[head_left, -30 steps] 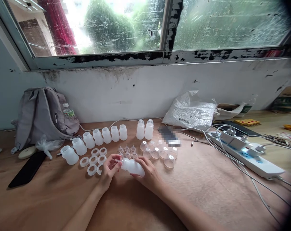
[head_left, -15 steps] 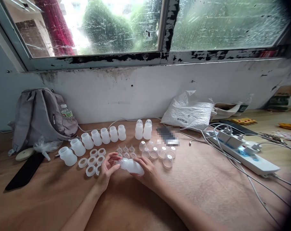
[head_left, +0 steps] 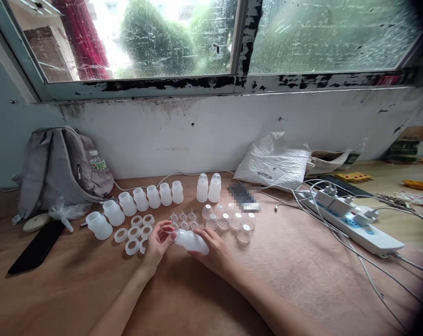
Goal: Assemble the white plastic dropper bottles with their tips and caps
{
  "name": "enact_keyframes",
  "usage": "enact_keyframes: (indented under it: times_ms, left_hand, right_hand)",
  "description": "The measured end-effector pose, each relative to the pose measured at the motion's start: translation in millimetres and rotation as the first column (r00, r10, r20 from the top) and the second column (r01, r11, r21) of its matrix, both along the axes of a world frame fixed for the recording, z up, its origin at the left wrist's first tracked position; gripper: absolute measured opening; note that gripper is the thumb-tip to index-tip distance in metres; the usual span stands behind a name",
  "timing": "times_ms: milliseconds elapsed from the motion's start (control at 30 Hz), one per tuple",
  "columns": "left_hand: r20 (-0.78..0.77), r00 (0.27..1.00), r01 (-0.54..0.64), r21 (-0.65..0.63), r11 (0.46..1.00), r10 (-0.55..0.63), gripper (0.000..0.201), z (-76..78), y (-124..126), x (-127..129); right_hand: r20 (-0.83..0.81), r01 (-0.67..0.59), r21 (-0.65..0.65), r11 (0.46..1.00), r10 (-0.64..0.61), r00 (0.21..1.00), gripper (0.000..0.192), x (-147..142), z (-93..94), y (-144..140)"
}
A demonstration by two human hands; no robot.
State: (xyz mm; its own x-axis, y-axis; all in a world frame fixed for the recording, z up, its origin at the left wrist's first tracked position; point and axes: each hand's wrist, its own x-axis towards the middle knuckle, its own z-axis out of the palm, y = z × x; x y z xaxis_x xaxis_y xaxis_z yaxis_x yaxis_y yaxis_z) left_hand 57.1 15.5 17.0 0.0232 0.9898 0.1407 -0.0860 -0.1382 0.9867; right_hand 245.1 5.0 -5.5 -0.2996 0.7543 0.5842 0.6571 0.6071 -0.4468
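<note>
Both hands keep their grip: right hand clasping the bottle, left hand pinching its neck, barely shifted.

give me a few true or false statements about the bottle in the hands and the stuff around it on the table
1. The right hand holds a white bottle lying on its side. True.
2. The left hand rests flat on the black phone. False: its fingers are at the bottle's neck, and the phone lies far off to the left.
3. A row of open bottles stands behind the loose rings. True.
4. The backpack sits at the table's right end. False: it leans against the wall on the left.
5. Chargers are plugged into the power strip. True.
</note>
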Motion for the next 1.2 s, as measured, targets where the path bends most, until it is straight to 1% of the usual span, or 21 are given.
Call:
enact_keyframes:
  times_ms: [67,133,167,200,300,367,467,533,600,667,733,800,833,900,967,1067,1133,1200]
  left_hand:
    - [0.045,0.998,0.056,-0.043,0.998,-0.054,0.038,0.5,0,-1]
    - [0.120,0.987,0.116,-0.051,0.992,-0.109,0.037,0.6,0,-1]
    - [0.141,0.983,0.124,-0.044,0.991,-0.117,0.036,0.4,0,-1]
    - [0.140,0.984,0.115,-0.040,0.993,-0.109,0.035,-0.1,0,-1]
    - [0.059,0.997,0.055,-0.058,0.997,-0.051,0.034,-1.6,0,-1]
    - [0.056,0.996,0.080,-0.081,0.993,-0.076,0.037,-1.0,0,-1]
    - [0.130,0.984,0.133,-0.069,0.989,-0.123,0.037,1.6,-1,0]
    - [0.117,0.988,0.104,-0.057,0.993,-0.097,0.034,1.8,-1,0]
    - [0.064,0.997,0.053,-0.059,0.997,-0.050,0.033,-0.6,0,1]
    - [0.027,0.999,0.035,-0.069,0.997,-0.033,0.034,-4.3,1,1]
    - [0.016,0.999,0.048,-0.064,0.997,-0.047,0.034,-7.2,2,0]
    - [0.018,0.997,0.073,-0.051,0.996,-0.072,0.032,-7.9,3,-2]
    - [0.018,0.997,0.080,-0.048,0.996,-0.079,0.032,-7.5,2,-2]
    - [0.018,0.998,0.067,-0.047,0.997,-0.066,0.031,-5.7,2,-2]
    - [0.016,0.998,0.054,-0.054,0.997,-0.054,0.033,-3.7,1,0]
    - [0.004,0.996,0.093,-0.082,0.992,-0.093,0.039,-2.1,-2,5]
    - [-0.011,0.993,0.117,-0.107,0.987,-0.119,0.040,-1.8,-5,8]
    - [-0.026,0.993,0.110,-0.122,0.986,-0.114,0.039,-1.4,-7,10]
  right_hand:
    - [-0.003,0.009,0.002,1.000,-0.009,1.000,0.045,0,-0.2,0]
    - [-0.010,0.025,0.010,1.000,-0.025,1.000,0.044,-1,-0.4,0]
    - [-0.014,0.031,0.014,0.999,-0.031,0.999,0.044,-1,-0.6,0]
    - [-0.015,0.034,0.015,0.999,-0.033,0.999,0.045,-1,-0.7,-1]
    - [-0.002,0.025,0.010,1.000,-0.025,1.000,0.045,-1,-1.1,-1]
    - [0.005,0.022,0.004,1.000,-0.022,1.000,0.044,-1,-1.1,-1]
    - [-0.013,0.032,0.012,0.999,-0.032,0.999,0.045,0,-1.2,0]
    - [-0.021,0.035,0.022,0.999,-0.034,0.999,0.046,0,-0.8,0]
    - [-0.024,0.030,0.025,0.999,-0.029,0.999,0.045,0,1.4,-2]
    - [-0.047,-0.004,-0.022,1.000,0.003,0.999,0.042,0,6.6,-5]
    - [-0.117,-0.075,-0.136,0.988,0.060,0.991,0.037,-1,13.9,-9]
    - [-0.210,-0.158,-0.265,0.951,0.103,0.972,0.031,-3,20.7,-13]
    - [-0.249,-0.183,-0.307,0.934,0.107,0.963,0.030,-5,22.7,-14]
    - [-0.279,-0.182,-0.327,0.927,0.089,0.956,0.029,-7,22.7,-16]
    - [-0.243,-0.131,-0.280,0.951,0.062,0.968,0.032,-8,17.7,-15]
    - [-0.134,-0.029,-0.137,0.990,0.010,0.991,0.038,-9,6.3,-13]
    - [-0.085,0.023,-0.039,0.999,-0.026,0.996,0.040,-8,1.2,-12]
    - [-0.061,0.031,0.020,0.999,-0.030,0.998,0.041,-8,0.5,-12]
